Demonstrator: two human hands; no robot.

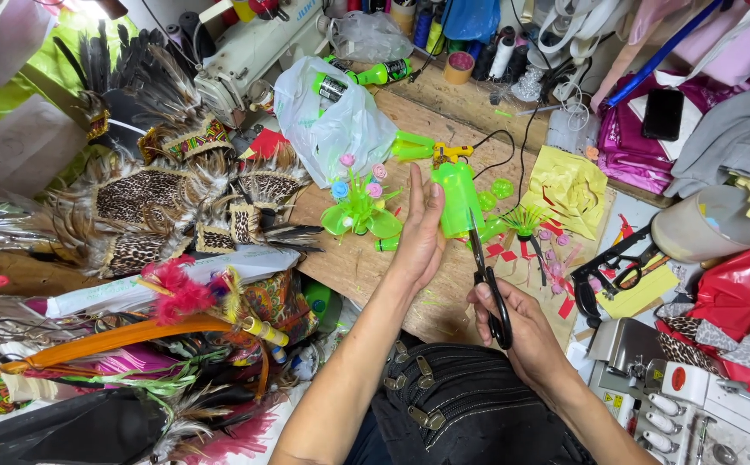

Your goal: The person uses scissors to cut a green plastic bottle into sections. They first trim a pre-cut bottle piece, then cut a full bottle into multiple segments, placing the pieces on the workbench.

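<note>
Green plastic bottle piece sits dead centre of the frame, your left hand wrapped around its side, fingers curled on it. Your right hand, just below centre, has fingers through the black scissors, blades up into the plastic. My guess: that thin plastic could slip or buckle mid-cut, and your left fingertips are close to the blades. Wooden table is packed: feathered leopard-print pieces at left, white plastic bag up top, green plastic flower beside the bottle.
</note>
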